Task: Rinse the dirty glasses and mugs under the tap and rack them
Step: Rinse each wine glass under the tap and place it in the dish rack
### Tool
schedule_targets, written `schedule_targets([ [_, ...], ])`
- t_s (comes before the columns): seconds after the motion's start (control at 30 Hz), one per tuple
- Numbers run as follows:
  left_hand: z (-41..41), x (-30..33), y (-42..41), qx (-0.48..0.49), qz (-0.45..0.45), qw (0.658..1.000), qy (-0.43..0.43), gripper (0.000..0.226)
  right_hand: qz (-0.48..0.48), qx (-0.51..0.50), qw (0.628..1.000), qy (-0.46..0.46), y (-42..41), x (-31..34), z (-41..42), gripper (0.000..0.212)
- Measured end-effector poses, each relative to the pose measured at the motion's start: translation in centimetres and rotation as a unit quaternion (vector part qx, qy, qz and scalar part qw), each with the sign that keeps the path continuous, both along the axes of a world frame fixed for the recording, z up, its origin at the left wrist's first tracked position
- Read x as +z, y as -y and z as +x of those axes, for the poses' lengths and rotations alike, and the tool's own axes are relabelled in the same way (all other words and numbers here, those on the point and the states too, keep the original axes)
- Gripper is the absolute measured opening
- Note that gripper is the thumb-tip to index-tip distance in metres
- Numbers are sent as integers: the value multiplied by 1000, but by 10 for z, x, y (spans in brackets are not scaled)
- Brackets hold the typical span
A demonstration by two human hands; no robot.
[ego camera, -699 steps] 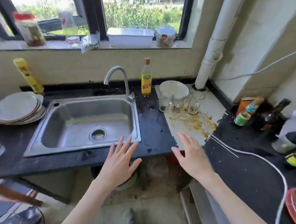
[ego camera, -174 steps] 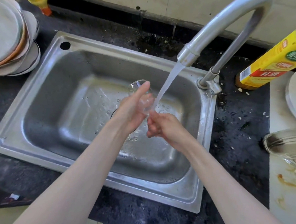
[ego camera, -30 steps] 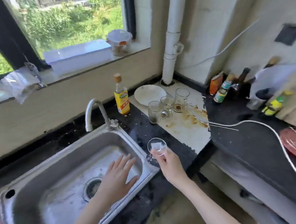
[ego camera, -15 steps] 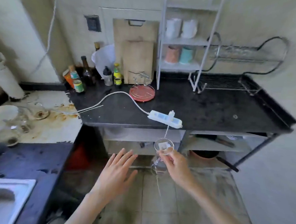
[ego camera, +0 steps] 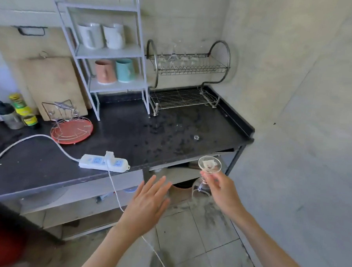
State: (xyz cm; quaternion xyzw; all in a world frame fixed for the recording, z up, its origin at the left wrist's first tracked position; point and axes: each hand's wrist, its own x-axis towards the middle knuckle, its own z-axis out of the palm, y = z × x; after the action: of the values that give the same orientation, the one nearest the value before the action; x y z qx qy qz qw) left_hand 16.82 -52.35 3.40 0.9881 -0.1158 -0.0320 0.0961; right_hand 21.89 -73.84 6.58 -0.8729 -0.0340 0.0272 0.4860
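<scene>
On shelf: four mugs [ego camera: 112, 54]; right hand [ego camera: 222, 190] fingers pinch one glass [ego camera: 206, 176]; left hand [ego camera: 147, 201] fingers spread.

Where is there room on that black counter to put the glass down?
The wet black counter is bare between the dish rack and its front edge. The rack's lower tier is bare too. Left is crowded: power strip, cable, red tray, jars.

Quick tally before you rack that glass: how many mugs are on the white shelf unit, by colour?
White mugs: 2, on the upper shelf
Pink mug: 1, on the lower shelf
Teal mug: 1, beside the pink one
Total: 4 mugs on the shelf unit
</scene>
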Motion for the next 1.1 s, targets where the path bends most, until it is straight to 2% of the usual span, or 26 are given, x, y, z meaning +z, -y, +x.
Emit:
schedule_targets([
  [0.07, 36, -7, 10, -13, -12, 1000, -7, 60, 11, -13, 1000, -2, 12, -2, 32, 19],
  [0.2, 128, -9, 30, -48, -33, 998, 5, 94, 16, -30, 999, 1, 32, 2, 110, 13],
  [0.23, 153, -5, 32, -43, -33, 999, -3, 94, 13, -32, 999, 7, 36, 5, 133, 13],
  [0.33, 227, 15, 35, -32, -24, 999, -7, 61, 14, -46, 999, 17, 44, 19, 208, 14],
  [0.4, 278, 32, 34, -36, -15, 999, 7, 54, 18, -54, 998, 32, 45, 31, 256, 14],
  [0.53, 375, 70, 33, -53, 15, 998, 40, 55, 7, -47, 996, 69, 43, 58, 341, 12],
  [0.7, 465, 95, 34, -5, 11, 998, 64, 55, -7, -9, 993, 116, 40, 93, 445, 20],
  [1.0, 558, 89, 37, 119, 49, 991, 38, 60, -63, 31, 977, 202, 37, 133, 641, 27],
  [1.1, 571, 82, 36, 151, 57, 987, 21, 72, -101, 48, 974, 199, 33, 126, 690, 29],
])
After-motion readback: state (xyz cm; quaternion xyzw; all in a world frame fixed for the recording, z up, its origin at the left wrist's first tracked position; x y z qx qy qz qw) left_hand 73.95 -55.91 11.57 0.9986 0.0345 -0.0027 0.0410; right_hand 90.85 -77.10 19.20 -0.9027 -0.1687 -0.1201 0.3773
